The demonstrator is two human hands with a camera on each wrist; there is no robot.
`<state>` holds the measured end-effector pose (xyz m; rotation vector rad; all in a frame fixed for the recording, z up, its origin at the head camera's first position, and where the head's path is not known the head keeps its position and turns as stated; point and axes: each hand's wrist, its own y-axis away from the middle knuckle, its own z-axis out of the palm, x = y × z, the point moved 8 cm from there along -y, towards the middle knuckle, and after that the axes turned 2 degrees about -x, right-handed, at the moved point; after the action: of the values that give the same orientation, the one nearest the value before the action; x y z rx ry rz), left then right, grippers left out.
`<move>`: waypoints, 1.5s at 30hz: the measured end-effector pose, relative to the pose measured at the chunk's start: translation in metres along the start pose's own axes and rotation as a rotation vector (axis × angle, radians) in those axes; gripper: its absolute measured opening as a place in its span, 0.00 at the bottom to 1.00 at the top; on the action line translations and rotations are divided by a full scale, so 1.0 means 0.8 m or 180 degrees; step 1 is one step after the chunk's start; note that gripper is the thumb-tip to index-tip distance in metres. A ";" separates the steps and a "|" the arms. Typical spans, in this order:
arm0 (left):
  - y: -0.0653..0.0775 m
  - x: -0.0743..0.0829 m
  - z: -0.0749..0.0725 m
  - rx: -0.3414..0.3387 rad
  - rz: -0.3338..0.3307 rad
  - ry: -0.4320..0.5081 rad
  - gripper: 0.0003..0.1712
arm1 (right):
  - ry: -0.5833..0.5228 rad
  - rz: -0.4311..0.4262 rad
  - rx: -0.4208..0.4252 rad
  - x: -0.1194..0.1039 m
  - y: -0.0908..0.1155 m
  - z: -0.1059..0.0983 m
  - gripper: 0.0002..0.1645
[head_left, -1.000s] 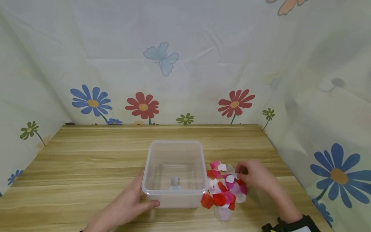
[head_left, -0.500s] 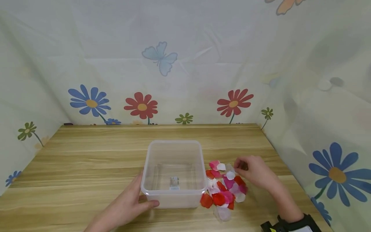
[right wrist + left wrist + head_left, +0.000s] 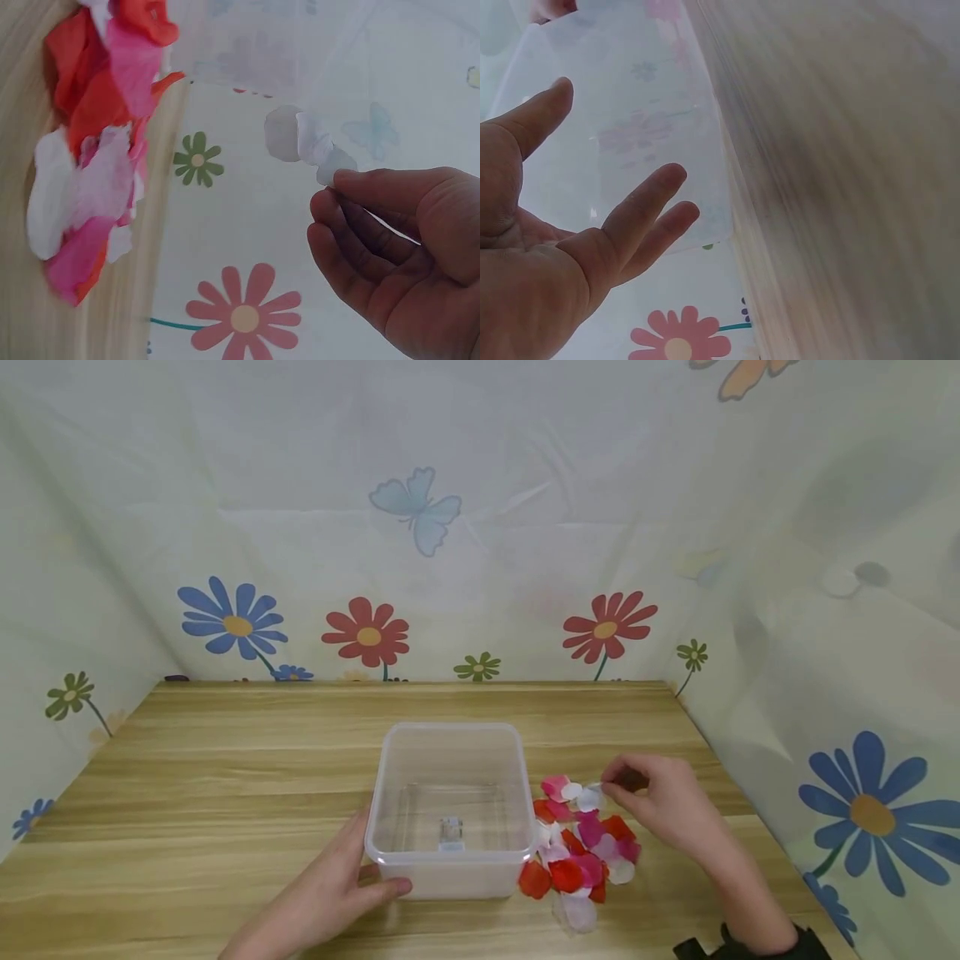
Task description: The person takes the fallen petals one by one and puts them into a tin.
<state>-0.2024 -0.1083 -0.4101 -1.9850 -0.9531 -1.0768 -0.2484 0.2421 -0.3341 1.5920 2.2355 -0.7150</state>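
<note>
Backdrop cloth, floral print point(image 3: 495, 585): hanging behind + at both sides
Table, wood-grain point(image 3: 262, 760): carrying all items below
Plastic box, see-through, no lid on point(image 3: 450, 878): standing upright approx ctr, mouth facing up, staying put vs 1 s ago; looking near-sq, so offering no clear long axis; no petals showing inside
L hand point(image 3: 337, 883): resting at box's L side, thumb lying on near wall, fingers extended + apart, not clamping; prob steadying; holding same pos as earlier
R hand point(image 3: 663, 797): hovering by pile's far R edge, thumb + fingertips together, clamped on pale petals; sitting a bit higher than 1 s ago
Petal pile, red/pink/white point(image 3: 587, 867): lying loose on table just R of box, main heap looking unchanged
Held petals, pale, approx 3 overlapping, exact qty unclear point(image 3: 311, 137): hanging at R fingertips, beside pile's far end; just changed – rising with hand; meaning (judged): pick-up is working, but poss taking several at once; free end pointing L, boxward, in head view; long axis running crosswise, drooping slightly from fingertips; whether lower edge is touching pile, can't tell
</note>
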 end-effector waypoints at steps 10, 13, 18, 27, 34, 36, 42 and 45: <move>0.003 0.004 0.002 0.0002 0.0113 -0.0020 0.56 | -0.0191 -0.0476 0.0182 -0.056 -0.001 -0.008 0.13; 0.004 0.002 0.004 -0.0009 0.0075 0.0009 0.56 | -0.0244 -0.0559 0.0190 -0.066 -0.003 -0.005 0.13; 0.005 0.002 0.004 -0.0019 0.0086 -0.0025 0.56 | -0.0303 -0.0640 0.0285 -0.078 -0.005 -0.005 0.14; 0.004 0.002 0.000 0.0008 0.0034 -0.0195 0.57 | -0.0532 -0.0837 0.0550 -0.100 -0.009 -0.002 0.13; 0.003 0.002 0.000 0.0001 0.0034 -0.0165 0.56 | -0.0689 -0.0966 0.0518 -0.110 -0.012 0.015 0.14; 0.003 0.004 0.000 -0.0007 0.0060 -0.0151 0.55 | -0.0698 -0.0989 0.0483 -0.112 -0.013 0.020 0.14; 0.004 0.006 0.001 -0.0063 0.0080 -0.0007 0.52 | -0.0676 -0.0975 0.0430 -0.115 -0.017 0.029 0.14; 0.004 0.005 0.001 -0.0049 0.0063 -0.0043 0.52 | -0.0670 -0.0944 0.0379 -0.115 -0.019 0.032 0.13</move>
<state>-0.1977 -0.1085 -0.4076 -2.0125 -0.9329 -1.0639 -0.2322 0.1516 -0.3045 1.1786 2.3293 -1.0595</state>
